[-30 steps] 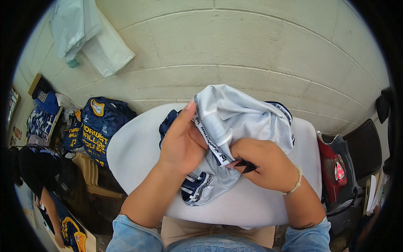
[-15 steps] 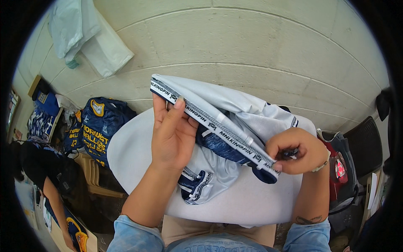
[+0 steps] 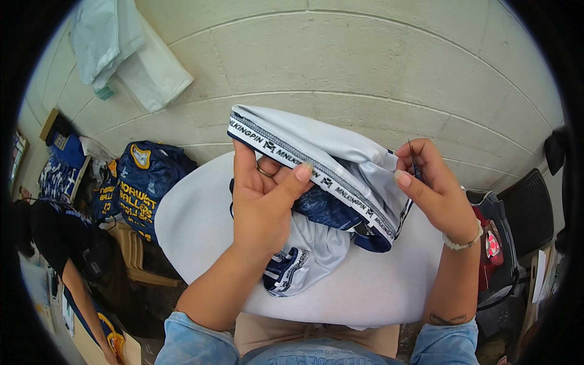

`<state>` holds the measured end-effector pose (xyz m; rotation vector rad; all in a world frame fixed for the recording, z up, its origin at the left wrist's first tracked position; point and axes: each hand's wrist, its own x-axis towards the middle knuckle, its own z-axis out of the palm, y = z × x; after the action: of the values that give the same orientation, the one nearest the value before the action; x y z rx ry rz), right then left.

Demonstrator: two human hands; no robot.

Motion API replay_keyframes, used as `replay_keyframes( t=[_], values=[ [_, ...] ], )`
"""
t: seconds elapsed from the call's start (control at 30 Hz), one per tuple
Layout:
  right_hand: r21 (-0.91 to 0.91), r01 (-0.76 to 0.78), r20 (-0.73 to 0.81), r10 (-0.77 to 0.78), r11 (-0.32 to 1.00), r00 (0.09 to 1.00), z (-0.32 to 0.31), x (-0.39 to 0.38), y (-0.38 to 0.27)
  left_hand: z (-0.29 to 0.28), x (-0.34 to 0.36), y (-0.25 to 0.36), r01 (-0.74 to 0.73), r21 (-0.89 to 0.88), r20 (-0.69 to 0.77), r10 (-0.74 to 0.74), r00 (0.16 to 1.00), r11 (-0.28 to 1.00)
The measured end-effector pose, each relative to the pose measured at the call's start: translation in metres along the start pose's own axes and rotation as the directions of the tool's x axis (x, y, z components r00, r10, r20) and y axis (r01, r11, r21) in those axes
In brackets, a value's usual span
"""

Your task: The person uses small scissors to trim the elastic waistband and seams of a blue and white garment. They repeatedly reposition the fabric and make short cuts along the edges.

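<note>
A white and navy sports garment is held up over a white table. Its lettered elastic band slants down to the right. My left hand grips this band, thumb on the near face and fingers behind it. My right hand is beside the garment's right side, pinching a small dark pointed tool with its slim tip up. Fingers hide most of that tool, so its kind is unclear. Lower folds of the garment, with another piece of lettered band, rest on the table.
White plastic bags hang on the block wall. Navy and yellow jerseys are piled at the left, near stacked tan plastic chairs. A person in black bends over at far left. A dark chair stands right.
My right hand has let go of the band's lower end and moved up, with the pointed tool now showing. My left hand has shifted right, with its thumb further along the band.
</note>
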<state>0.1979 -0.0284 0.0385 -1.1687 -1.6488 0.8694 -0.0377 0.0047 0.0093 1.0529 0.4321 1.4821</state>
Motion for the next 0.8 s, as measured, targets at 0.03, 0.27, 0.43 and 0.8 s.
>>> replay_keyframes(
  t=[0.03,0.27,0.43,0.8],
  values=[
    [0.026,0.012,-0.050,-0.011,1.000,0.999,0.007,-0.001,-0.003,0.000,-0.001,0.000,-0.002,-0.004,0.017,0.002,1.000,1.000],
    [-0.379,0.355,0.031,-0.372,0.854,0.928,0.053,-0.007,-0.014,0.001,-0.006,-0.005,-0.022,-0.017,0.080,0.023,0.997,1.000],
    [-0.236,0.121,-0.002,-0.125,0.964,0.992,0.050,-0.009,-0.009,-0.002,-0.003,-0.006,-0.013,-0.027,0.012,0.013,1.000,1.000],
    [-0.087,0.118,-0.091,-0.126,0.989,0.988,0.029,-0.007,-0.005,0.001,-0.007,-0.005,0.013,-0.041,0.092,-0.009,0.996,0.999]
  ],
)
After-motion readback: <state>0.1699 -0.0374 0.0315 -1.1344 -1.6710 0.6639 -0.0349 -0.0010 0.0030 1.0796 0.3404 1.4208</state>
